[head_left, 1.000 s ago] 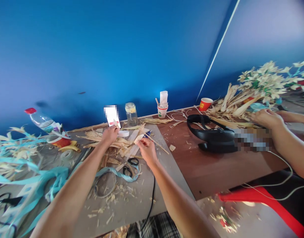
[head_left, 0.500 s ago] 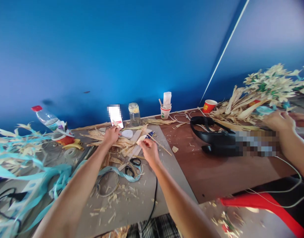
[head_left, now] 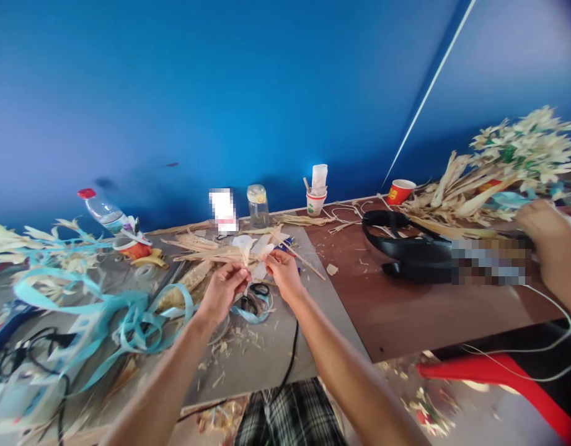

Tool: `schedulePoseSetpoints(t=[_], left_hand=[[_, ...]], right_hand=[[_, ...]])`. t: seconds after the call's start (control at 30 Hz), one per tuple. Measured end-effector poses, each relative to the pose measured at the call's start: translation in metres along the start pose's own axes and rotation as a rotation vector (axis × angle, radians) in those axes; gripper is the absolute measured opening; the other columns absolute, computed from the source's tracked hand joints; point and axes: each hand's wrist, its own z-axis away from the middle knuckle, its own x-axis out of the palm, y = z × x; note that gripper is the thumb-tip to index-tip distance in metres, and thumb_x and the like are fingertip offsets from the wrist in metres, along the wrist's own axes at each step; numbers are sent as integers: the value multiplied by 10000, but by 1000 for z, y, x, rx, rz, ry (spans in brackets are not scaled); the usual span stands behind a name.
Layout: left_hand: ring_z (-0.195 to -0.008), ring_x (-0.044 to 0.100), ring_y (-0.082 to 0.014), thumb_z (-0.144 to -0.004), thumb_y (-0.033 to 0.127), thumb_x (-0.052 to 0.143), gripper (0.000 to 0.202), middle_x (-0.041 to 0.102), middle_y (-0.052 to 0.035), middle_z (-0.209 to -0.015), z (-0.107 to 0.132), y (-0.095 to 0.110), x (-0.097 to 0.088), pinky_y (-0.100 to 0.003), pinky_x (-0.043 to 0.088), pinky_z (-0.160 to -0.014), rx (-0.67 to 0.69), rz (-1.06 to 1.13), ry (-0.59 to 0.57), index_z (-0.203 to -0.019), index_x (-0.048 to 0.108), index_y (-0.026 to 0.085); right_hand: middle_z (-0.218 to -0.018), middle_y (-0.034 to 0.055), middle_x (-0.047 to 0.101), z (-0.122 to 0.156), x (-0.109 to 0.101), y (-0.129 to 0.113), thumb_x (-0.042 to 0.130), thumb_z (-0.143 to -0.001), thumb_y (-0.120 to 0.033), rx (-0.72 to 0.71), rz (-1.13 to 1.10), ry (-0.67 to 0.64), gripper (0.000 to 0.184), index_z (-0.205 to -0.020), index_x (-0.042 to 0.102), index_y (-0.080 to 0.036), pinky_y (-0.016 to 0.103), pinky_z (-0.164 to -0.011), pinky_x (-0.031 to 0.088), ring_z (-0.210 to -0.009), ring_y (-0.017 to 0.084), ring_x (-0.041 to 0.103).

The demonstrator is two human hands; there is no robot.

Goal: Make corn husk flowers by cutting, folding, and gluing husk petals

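My left hand (head_left: 224, 291) and my right hand (head_left: 281, 272) meet over the grey table (head_left: 276, 347), both pinched on pale strips of dried husk (head_left: 256, 254) held between them. The left fingers grip a narrow strip that stands upward; the right fingers hold a wider petal-like piece beside it. Black-handled scissors (head_left: 255, 296) lie right under the hands. A pile of dried husk strips (head_left: 206, 254) lies just beyond.
Light blue ribbon (head_left: 127, 316) tangles at the left near a water bottle (head_left: 103, 212). A glass jar (head_left: 258, 205) and paper cups (head_left: 315, 201) stand by the blue wall. A black headset (head_left: 406, 251) lies on the brown table, where another person's hand (head_left: 543, 223) works at husk flowers (head_left: 522, 148).
My left hand drew back from the far husk pile toward me and joined the right hand, now pinching a husk strip. The view swung slightly left.
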Motion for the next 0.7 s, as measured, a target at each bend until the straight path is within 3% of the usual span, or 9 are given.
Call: schedulePoseSetpoints(t=[0.27,0.47,0.7], left_hand=[[-591,497,-77,-597,334,761,295,564,25,-661,9,-19,5,-193,380,-537,-46,209,21,-753,563,180],[-472,373,-39,-637,331,762,303,610,12,-655,8,-23,3,-176,270,-449,-68,265,-22,-754,543,158],[-615,490,-69,-686,299,736,217,582,9,-673,10,-28,-5,-173,376,-568,-93,293,-76,-776,605,151]], right_hand=[[-467,-59,419,5,4,1,637,-672,-425,21,-14,-111,303,-563,503,-177,235,-495,256,-464,73,332],[-462,-63,401,7,3,1,625,-697,-417,20,74,-147,330,-536,469,-177,230,-496,254,-474,73,342],[-461,-67,404,13,7,0,612,-710,-380,45,148,-194,260,-586,506,-177,227,-477,236,-447,68,318]])
